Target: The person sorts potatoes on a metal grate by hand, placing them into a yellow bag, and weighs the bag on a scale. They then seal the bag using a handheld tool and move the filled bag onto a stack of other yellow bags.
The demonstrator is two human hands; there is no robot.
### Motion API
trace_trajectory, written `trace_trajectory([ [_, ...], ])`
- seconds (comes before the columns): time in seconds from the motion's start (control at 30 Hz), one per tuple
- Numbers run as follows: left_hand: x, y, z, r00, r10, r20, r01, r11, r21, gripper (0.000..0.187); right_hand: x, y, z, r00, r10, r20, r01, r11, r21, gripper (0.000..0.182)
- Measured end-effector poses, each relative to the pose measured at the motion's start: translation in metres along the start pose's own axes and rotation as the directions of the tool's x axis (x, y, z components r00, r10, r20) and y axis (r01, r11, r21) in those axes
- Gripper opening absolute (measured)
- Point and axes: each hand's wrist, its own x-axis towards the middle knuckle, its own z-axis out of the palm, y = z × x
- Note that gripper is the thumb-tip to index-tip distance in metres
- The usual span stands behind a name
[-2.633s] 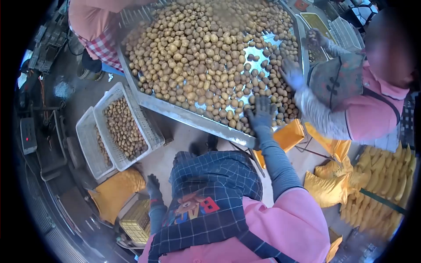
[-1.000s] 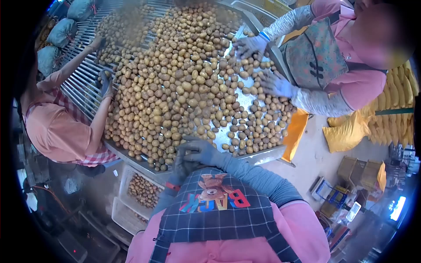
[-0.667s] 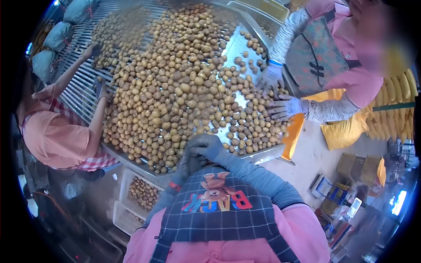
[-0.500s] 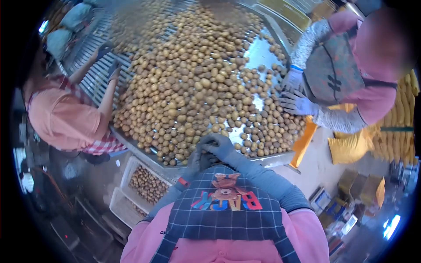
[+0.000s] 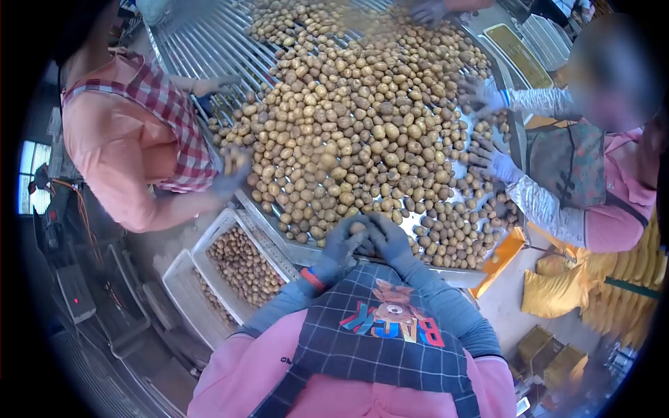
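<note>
My left hand [image 5: 341, 245], in a grey glove, is closed at the near edge of the sorting table [image 5: 293, 249], with a potato [image 5: 357, 228] at its fingers. Close beside it, my right hand [image 5: 391, 241] has its gloved fingers curled inward; what lies inside them is hidden. Both hands are just in front of my checked apron [image 5: 376, 341]. A broad heap of potatoes [image 5: 334, 150] spreads over the table beyond them.
White crates [image 5: 209, 240] holding small potatoes stand on the floor at the left. A co-worker in a checked apron [image 5: 164, 125] is on the left; another's gloved hand [image 5: 496, 161] rests among potatoes on the right. Yellow sacks [image 5: 555, 291] lie at right.
The view has swung left. My hands have shifted apart slightly, and a potato now shows at the left. The left co-worker's near arm has drawn back from the rollers; the right co-worker's hands have spread.
</note>
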Motion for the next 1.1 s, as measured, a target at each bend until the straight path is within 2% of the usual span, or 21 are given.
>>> trace_trajectory([
  [0.03,0.002,-0.012,-0.012,0.997,0.050,-0.065,-0.047,0.998,0.038,0.026,-0.001,0.008,-0.006,1.000,-0.001,0.013,0.001,1.000,-0.005,0.037],
  [0.07,0.004,-0.021,-0.028,0.956,0.198,-0.217,-0.136,0.953,0.270,0.025,-0.004,0.021,-0.016,0.946,-0.286,0.151,0.323,0.856,-0.404,0.040],
  [0.1,0.005,-0.032,-0.056,0.900,0.330,-0.284,-0.159,0.856,0.491,0.025,-0.008,0.037,-0.027,0.803,-0.461,0.378,0.583,0.475,-0.659,0.044],
  [0.13,0.002,-0.037,-0.081,0.830,0.465,-0.309,-0.143,0.712,0.688,0.025,-0.009,0.067,-0.039,0.823,-0.415,0.389,0.545,0.382,-0.746,0.047],
  [0.17,-0.002,-0.031,-0.092,0.858,0.219,-0.465,-0.027,0.922,0.386,0.027,-0.008,0.098,-0.053,0.843,-0.366,0.395,0.504,0.278,-0.818,0.050],
  [0.23,-0.002,-0.040,-0.122,0.703,0.685,-0.193,-0.169,0.425,0.889,0.030,0.008,0.123,-0.082,0.972,-0.186,0.145,0.208,0.382,-0.901,0.048],
  [0.33,0.001,-0.057,-0.108,0.782,0.622,-0.018,-0.063,0.108,0.992,0.033,0.032,0.130,-0.105,0.964,-0.249,-0.091,-0.001,0.343,-0.939,0.047],
  [0.4,0.009,-0.063,-0.088,0.821,0.569,-0.039,-0.002,0.072,0.997,0.038,0.056,0.137,-0.085,0.744,-0.307,-0.594,-0.340,0.591,-0.731,0.046],
  [0.43,0.014,-0.066,-0.077,0.856,0.513,-0.063,0.057,0.027,0.998,0.043,0.059,0.107,-0.067,0.721,-0.352,-0.597,-0.296,0.623,-0.724,0.042],
  [0.47,0.023,-0.077,-0.069,0.877,0.475,-0.066,0.104,-0.054,0.993,0.056,0.060,0.070,-0.049,0.880,-0.113,-0.461,-0.182,0.817,-0.548,0.034],
  [0.5,0.028,-0.081,-0.057,0.878,0.474,-0.069,0.105,-0.050,0.993,0.056,0.056,0.054,-0.027,0.976,-0.061,-0.209,-0.087,0.771,-0.631,0.032],
  [0.57,0.034,-0.088,-0.033,0.934,0.350,0.066,-0.015,-0.147,0.989,0.064,0.021,0.048,0.004,0.867,-0.467,0.175,0.464,0.626,-0.627,0.055],
  [0.7,0.031,-0.081,0.008,0.939,0.151,0.308,-0.299,-0.079,0.951,0.068,-0.019,0.124,-0.068,0.958,-0.280,0.059,0.251,0.726,-0.640,0.064],
  [0.77,0.042,-0.078,0.006,0.786,-0.047,0.616,-0.612,0.085,0.787,0.064,-0.031,0.136,-0.113,0.982,-0.170,0.086,0.148,0.400,-0.904,0.069],
  [0.8,0.051,-0.072,-0.003,0.769,-0.058,0.637,-0.632,0.090,0.770,0.064,-0.029,0.146,-0.118,0.979,-0.200,-0.022,0.089,0.530,-0.843,0.070],
  [0.83,0.061,-0.059,-0.021,0.762,0.217,0.610,-0.645,0.161,0.747,0.057,-0.031,0.155,-0.116,0.967,-0.215,-0.138,0.036,0.650,-0.759,0.071],
  [0.87,0.068,-0.047,-0.038,0.715,0.472,0.515,-0.665,0.232,0.710,0.051,-0.034,0.136,-0.106,0.958,-0.228,-0.176,-0.033,0.519,-0.854,0.072],
  [0.93,0.064,-0.007,-0.073,0.793,0.539,0.283,-0.394,0.100,0.913,0.081,-0.046,0.116,-0.062,0.869,-0.280,-0.408,-0.069,0.747,-0.661,0.067],
  [0.97,0.068,-0.016,-0.095,0.839,0.504,0.205,-0.194,-0.074,0.978,0.104,-0.051,0.070,-0.063,0.990,0.058,-0.130,-0.118,0.846,-0.520,0.061],
  [1.03,0.049,-0.002,-0.096,0.976,0.030,0.216,-0.196,-0.310,0.930,0.115,-0.085,0.091,-0.046,0.969,-0.116,0.218,0.241,0.641,-0.729,0.055],
  [1.1,0.053,-0.014,-0.075,0.954,-0.100,0.283,-0.300,-0.321,0.898,0.113,-0.088,0.116,-0.064,0.995,-0.021,0.101,0.093,0.611,-0.786,0.054],
])
